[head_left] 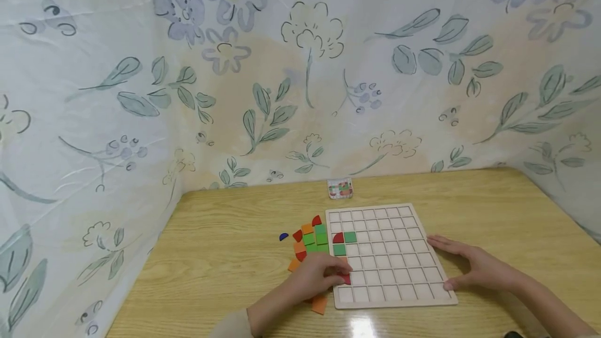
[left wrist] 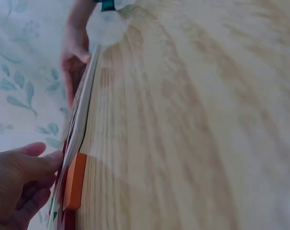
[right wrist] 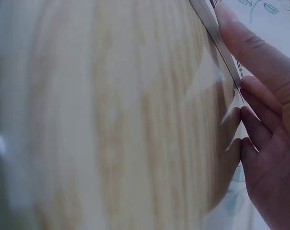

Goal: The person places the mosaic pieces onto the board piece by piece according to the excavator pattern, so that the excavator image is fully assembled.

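Observation:
A pale wooden grid board point(head_left: 389, 262) lies on the table. Over its left column, my left hand point(head_left: 315, 276) pinches a red tile point(head_left: 347, 278) between thumb and fingers, low over a square; the fingers cover part of it. Just above peeks an orange tile point(head_left: 343, 260). Farther up that side sit a red quarter-circle tile point(head_left: 338, 238) and two green squares, one being the green tile point(head_left: 350, 237). My right hand point(head_left: 483, 269) rests along the board's right edge, fingers extended and thumb on the rim; the right wrist view shows this hand point(right wrist: 274, 103) beside the edge.
Left of the board lies a loose cluster of green, orange and red tiles point(head_left: 321, 239), with a dark blue half-circle point(head_left: 284, 237) apart from it. A small patterned card point(head_left: 340, 190) is behind the board. Floral cloth point(head_left: 263, 119) hangs around the table.

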`<state>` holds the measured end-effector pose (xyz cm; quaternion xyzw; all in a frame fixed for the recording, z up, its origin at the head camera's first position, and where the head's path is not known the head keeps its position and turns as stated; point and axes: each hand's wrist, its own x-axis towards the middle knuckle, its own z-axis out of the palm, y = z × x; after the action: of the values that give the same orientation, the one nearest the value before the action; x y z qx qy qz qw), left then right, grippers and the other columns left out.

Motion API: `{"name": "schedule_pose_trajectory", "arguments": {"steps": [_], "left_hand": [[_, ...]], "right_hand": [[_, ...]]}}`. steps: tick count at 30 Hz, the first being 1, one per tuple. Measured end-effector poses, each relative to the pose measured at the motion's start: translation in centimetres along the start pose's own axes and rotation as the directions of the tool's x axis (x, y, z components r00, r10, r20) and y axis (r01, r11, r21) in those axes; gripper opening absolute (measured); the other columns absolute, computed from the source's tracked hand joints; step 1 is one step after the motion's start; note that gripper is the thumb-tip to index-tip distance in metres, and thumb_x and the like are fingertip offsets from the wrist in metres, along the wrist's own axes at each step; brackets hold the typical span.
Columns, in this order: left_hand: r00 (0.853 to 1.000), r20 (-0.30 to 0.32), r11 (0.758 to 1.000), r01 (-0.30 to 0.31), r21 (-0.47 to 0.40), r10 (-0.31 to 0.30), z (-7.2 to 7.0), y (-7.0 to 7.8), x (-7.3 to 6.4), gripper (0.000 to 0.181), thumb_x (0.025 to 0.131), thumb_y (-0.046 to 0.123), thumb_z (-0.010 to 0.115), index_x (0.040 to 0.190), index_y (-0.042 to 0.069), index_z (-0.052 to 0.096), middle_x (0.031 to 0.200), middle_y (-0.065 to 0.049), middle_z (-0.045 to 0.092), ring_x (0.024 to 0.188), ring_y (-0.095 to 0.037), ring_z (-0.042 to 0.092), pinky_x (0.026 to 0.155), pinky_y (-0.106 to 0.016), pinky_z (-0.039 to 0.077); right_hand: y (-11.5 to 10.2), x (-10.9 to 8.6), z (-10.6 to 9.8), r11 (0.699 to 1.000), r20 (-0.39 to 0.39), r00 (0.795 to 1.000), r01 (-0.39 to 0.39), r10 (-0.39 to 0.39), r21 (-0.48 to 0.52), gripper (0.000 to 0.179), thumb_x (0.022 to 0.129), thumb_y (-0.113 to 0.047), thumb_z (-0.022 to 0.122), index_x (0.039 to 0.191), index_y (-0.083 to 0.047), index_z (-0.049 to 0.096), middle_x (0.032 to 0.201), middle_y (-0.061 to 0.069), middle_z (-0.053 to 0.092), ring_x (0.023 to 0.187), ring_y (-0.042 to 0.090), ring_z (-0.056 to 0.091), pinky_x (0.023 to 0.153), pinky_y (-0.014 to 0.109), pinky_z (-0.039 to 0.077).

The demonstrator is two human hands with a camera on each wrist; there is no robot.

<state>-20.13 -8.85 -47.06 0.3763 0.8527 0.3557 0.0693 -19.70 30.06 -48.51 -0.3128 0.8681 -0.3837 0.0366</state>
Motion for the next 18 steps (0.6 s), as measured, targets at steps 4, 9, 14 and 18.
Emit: {"name": "schedule_pose_trajectory", "arguments": {"steps": [4, 9, 14, 18], "left_hand": [[1.000, 0.020, 0.996, 0.018, -0.082, -0.016, 0.10, 0.07, 0.15, 0.021, 0.083, 0.008, 0.067, 0.103, 0.011, 0.070, 0.091, 0.009, 0.070, 0.083, 0.006, 0.059, 0.069, -0.011, 0.047], [1.000, 0.016, 0.999, -0.025, -0.037, 0.026, 0.21, -0.14, 0.03, 0.021, 0.083, 0.012, 0.068, 0.103, 0.014, 0.070, 0.093, 0.010, 0.068, 0.087, 0.006, 0.055, 0.070, -0.010, 0.045], [0.996, -0.005, 0.995, -0.090, 0.046, 0.090, 0.25, -0.35, -0.19, 0.022, 0.082, 0.015, 0.069, 0.104, 0.018, 0.071, 0.096, 0.012, 0.065, 0.087, 0.002, 0.051, 0.072, -0.011, 0.042], [0.993, -0.014, 0.994, -0.113, 0.006, 0.113, 0.35, -0.67, -0.24, 0.022, 0.082, 0.014, 0.069, 0.104, 0.017, 0.070, 0.096, 0.010, 0.066, 0.084, 0.004, 0.052, 0.069, -0.010, 0.043]], "right_hand": [[-0.12, -0.05, 0.06, 1.000, -0.001, 1.000, 0.001, -0.001, 0.001, 0.081, 0.070, -0.029, 0.077, 0.139, -0.005, 0.040, 0.147, -0.011, 0.029, 0.125, -0.021, 0.015, 0.092, -0.004, 0.011], [-0.20, -0.03, 0.04, 1.000, -0.006, 1.000, -0.026, 0.026, 0.002, 0.081, 0.070, -0.031, 0.077, 0.138, -0.006, 0.042, 0.145, 0.010, 0.036, 0.124, -0.022, 0.016, 0.091, -0.003, 0.013], [-0.13, -0.01, 0.01, 1.000, 0.003, 1.000, -0.013, 0.013, 0.017, 0.080, 0.071, -0.028, 0.077, 0.139, -0.006, 0.040, 0.148, 0.000, 0.032, 0.125, -0.022, 0.015, 0.091, -0.004, 0.013], [-0.10, -0.02, 0.04, 1.000, 0.004, 1.000, 0.007, -0.007, 0.019, 0.081, 0.070, -0.027, 0.077, 0.139, -0.005, 0.040, 0.146, -0.016, 0.026, 0.125, -0.021, 0.015, 0.091, -0.004, 0.012]]}}
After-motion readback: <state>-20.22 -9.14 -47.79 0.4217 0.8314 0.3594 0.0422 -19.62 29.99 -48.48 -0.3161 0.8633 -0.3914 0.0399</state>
